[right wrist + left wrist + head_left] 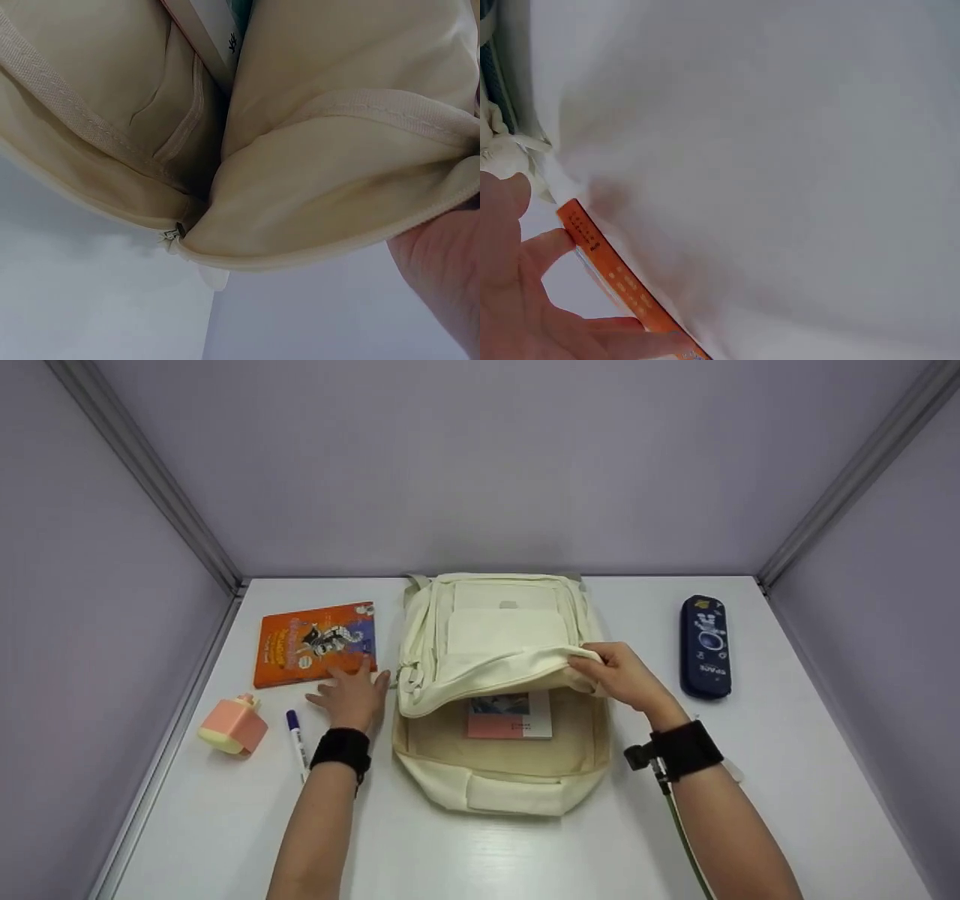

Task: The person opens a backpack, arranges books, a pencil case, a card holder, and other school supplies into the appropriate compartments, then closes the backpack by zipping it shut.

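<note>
While pinching the lifted front panel [510, 666] of the cream backpack [506, 622] with the right hand [621, 679], thumb and fingers clamped on its edge, touching the orange book [311, 649] with the left hand [351, 699], fingers spread apart at its near edge. Can see lettering on the book's spine in the left wrist view, too small to read; can't make out the stylised cover title either. Can place the backpack mid-worktop [495, 851], gaping toward the near side, pink-and-white book [491, 726] inside, print too tiny. Also on the backpack: small grey label [508, 604], not legible. Outward left: orange book just beside the backpack, then white marker [298, 746] with purple cap, barrel print unreadable, then pink-and-yellow bottle-shaped item [234, 725]. Off right, well apart from the backpack: dark blue pencil case [705, 649], space pictures, can read "SPACE" toward its near end. On both wrists: black bands [341, 754].
</note>
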The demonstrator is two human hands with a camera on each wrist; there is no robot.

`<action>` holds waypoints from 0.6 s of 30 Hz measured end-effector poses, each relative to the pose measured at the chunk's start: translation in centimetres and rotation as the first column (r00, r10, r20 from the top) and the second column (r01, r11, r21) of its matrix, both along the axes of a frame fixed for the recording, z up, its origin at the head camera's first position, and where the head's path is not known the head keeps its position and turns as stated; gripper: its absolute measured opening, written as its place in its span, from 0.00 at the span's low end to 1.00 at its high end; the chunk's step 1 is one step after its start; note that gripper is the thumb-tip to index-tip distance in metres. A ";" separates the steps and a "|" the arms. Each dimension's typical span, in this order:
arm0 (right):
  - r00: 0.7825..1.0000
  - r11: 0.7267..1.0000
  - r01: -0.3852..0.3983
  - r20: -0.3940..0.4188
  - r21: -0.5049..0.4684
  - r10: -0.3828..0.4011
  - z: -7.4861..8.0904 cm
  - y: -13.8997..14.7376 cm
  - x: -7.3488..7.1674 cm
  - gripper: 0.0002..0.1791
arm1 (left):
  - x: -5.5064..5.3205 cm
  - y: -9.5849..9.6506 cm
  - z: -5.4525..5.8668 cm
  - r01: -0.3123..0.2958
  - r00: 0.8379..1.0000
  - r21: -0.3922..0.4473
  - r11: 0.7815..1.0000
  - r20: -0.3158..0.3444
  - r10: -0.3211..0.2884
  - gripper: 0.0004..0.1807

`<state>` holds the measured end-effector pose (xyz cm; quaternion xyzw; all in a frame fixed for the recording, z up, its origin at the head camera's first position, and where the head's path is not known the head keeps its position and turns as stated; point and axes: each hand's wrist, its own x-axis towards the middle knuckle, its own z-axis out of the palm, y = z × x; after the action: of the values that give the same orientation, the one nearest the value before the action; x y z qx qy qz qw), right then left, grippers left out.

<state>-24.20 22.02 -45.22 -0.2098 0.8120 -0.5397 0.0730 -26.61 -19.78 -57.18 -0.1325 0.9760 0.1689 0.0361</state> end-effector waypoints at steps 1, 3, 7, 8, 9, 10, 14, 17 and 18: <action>1.000 1.000 -0.001 0.001 0.000 0.001 0.0 0.0 0.0 0.11 | -0.1 0.2 0.2 -0.002 1.000 0.026 1.000 0.005 0.002 0.33; 1.000 1.000 -0.002 0.005 -0.003 0.002 0.0 0.1 0.0 0.12 | -0.3 0.4 0.5 0.001 1.000 0.065 0.998 -0.006 -0.001 0.29; 1.000 1.000 -0.003 -0.004 0.001 0.003 -0.1 0.1 0.1 0.13 | -0.5 -0.2 0.6 0.033 0.998 0.087 0.996 -0.047 -0.029 0.20; 1.000 1.000 -0.002 -0.005 -0.001 0.002 -0.1 0.1 0.1 0.13 | -0.5 -0.3 0.5 0.042 0.998 0.087 0.995 -0.053 -0.038 0.19; 1.000 1.000 -0.002 -0.007 -0.002 0.002 -0.2 0.1 0.1 0.13 | -0.6 -0.5 0.4 0.050 0.997 0.086 0.995 -0.057 -0.045 0.19; 1.000 1.000 -0.001 -0.007 -0.003 0.001 -0.2 0.1 0.1 0.13 | -0.6 -0.8 0.4 0.058 0.997 0.084 0.995 -0.062 -0.052 0.18; 1.000 1.000 -0.002 0.004 -0.006 0.002 -0.3 0.1 0.1 0.12 | -0.8 -1.8 0.0 0.057 0.990 0.063 0.996 -0.136 -0.048 0.18; 1.000 1.000 -0.002 0.001 0.001 0.002 -0.3 0.1 0.1 0.12 | -0.5 -2.5 -0.3 0.009 0.978 0.061 0.998 -0.208 0.004 0.17; 1.000 1.000 0.000 -0.001 0.005 0.000 -0.3 0.1 0.1 0.12 | -0.3 -2.7 -0.4 -0.011 0.973 0.069 0.998 -0.228 0.027 0.17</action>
<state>-24.12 22.11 -45.52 -0.2101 0.8133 -0.5376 0.0733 -26.93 -22.45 -57.53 -0.1203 0.9661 0.2162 -0.0739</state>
